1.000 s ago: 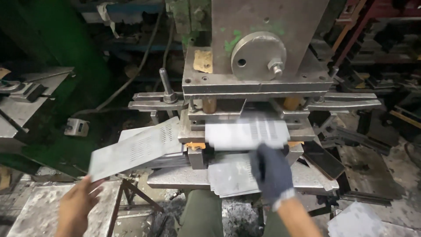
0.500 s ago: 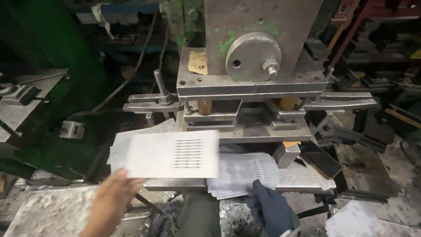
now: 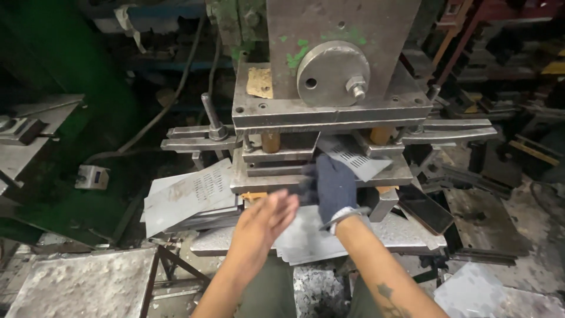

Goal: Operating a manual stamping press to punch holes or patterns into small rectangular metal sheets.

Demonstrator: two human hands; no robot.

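Note:
My right hand (image 3: 331, 185), in a dark blue glove, grips a thin slotted metal sheet (image 3: 356, 158) and holds it tilted into the gap of the stamping press (image 3: 329, 112). My bare left hand (image 3: 262, 227) hovers empty, fingers spread, just in front of the press bed and left of the gloved hand. A stack of punched sheets (image 3: 188, 194) lies to the left of the die, and blank sheets (image 3: 306, 241) rest on the bed below my wrists.
A steel clamp bar with an upright lever (image 3: 206, 135) juts out left of the press. A speckled metal table (image 3: 82, 282) stands at lower left, a dark tray (image 3: 425, 209) sits right of the die, and scrap parts crowd the right side.
My left hand has let go of the punched sheet, which now lies on the left stack. My right hand has lifted a sheet from the bed up into the press gap.

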